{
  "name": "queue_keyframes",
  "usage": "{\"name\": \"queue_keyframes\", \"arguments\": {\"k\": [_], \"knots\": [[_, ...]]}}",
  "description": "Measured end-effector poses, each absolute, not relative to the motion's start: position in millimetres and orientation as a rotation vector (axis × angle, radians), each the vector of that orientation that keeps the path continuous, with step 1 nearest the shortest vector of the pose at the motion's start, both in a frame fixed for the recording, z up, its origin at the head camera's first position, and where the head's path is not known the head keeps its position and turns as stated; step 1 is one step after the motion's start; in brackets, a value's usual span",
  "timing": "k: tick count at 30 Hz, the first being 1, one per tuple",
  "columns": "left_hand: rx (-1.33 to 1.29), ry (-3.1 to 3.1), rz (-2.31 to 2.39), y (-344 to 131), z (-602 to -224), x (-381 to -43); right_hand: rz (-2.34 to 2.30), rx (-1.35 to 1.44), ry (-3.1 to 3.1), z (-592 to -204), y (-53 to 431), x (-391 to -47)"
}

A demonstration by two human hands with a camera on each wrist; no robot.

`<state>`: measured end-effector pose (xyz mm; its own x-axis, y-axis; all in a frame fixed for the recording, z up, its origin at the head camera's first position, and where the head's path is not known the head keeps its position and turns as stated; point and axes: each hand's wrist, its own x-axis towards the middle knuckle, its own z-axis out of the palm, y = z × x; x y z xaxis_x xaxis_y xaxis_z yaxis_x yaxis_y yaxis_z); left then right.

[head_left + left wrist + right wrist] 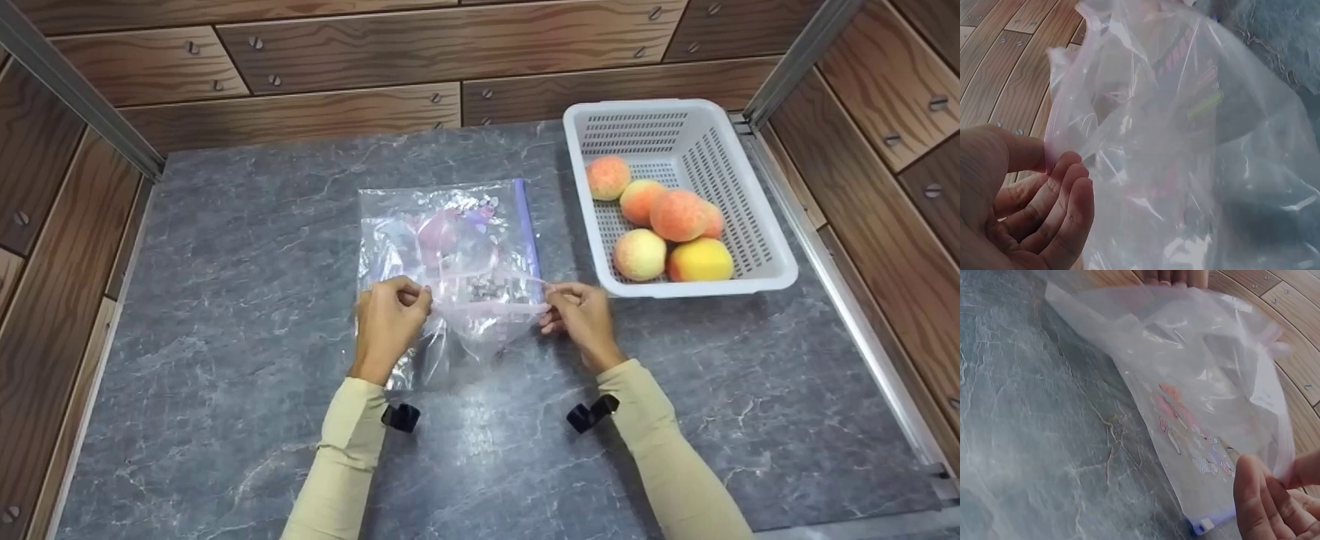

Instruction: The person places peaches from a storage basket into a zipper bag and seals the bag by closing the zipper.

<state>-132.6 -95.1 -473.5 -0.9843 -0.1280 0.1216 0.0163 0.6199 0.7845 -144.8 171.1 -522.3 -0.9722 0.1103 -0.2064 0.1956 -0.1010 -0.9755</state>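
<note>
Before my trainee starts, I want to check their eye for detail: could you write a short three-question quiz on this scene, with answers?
1. How many fruits can be seen in the white basket? a) three b) six c) ten
2. True or false: the left hand and the right hand both pinch the pink-rimmed bag.
3. In the head view, on which side of the pink-rimmed bag does the white basket stand?

Key: 1. b; 2. true; 3. right.

Text, numbers: none legible | print (480, 215) on plastic bag (450, 255): unreadable, too blurred
</note>
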Motion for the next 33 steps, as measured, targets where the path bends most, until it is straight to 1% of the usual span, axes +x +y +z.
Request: {"name": "queue_keyframes", "arguments": {"k": [7, 14, 18, 22, 25, 28, 33], "knots": [[-0.045, -2.684, -1.474, -71, -466, -142, -2.218, 0.178, 2.136, -518, 166, -144], [-0.131, -2.684, -1.451, -56, -467, -147, -1.986, -0.018, 2.318, -505, 169, -140], [-0.183, -2.678, -1.434, -54, -468, -146, -1.706, -0.2, 2.478, -483, 176, -136], [-0.196, -2.666, -1.433, -54, -469, -145, -1.468, -0.37, 2.62, -446, 188, -136], [-0.188, -2.657, -1.458, -55, -469, -145, -1.415, -0.428, 2.723, -415, 200, -144], [-0.185, -2.65, -1.488, -55, -469, -144, -1.396, -0.446, 2.858, -390, 216, -161], [-0.192, -2.654, -1.523, -54, -470, -141, -1.263, -0.41, 3.148, -371, 245, -197]]}}
